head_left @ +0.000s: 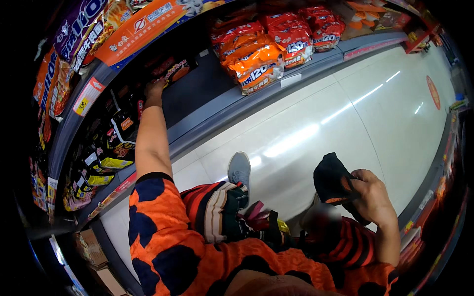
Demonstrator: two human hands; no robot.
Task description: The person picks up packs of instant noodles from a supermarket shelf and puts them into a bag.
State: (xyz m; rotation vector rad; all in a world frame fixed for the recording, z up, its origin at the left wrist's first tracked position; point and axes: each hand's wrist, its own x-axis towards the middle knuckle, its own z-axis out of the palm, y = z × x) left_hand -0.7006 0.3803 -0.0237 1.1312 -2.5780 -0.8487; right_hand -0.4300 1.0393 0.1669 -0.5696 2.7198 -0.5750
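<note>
My left hand [154, 90] reaches deep into the shaded lower shelf. It is beside a dark noodle packet [178, 72] with a picture on its front. The fingers are in shadow, so their grip cannot be made out. Several black-and-yellow packets [122, 125] stand on that shelf along my left forearm. Over the floor at the right, my right hand [374, 198] grips a black fabric item [331, 179] with orange showing inside. The item hangs partly folded, and its exact kind is unclear.
Orange noodle multipacks [257, 68] and red multipacks [290, 40] stand along the grey shelf [211, 114]. An upper shelf edge [79, 96] curves above the left arm. Cardboard boxes [92, 248] are at lower left. Another shelf [418, 211] borders the tiled floor [296, 111] at right.
</note>
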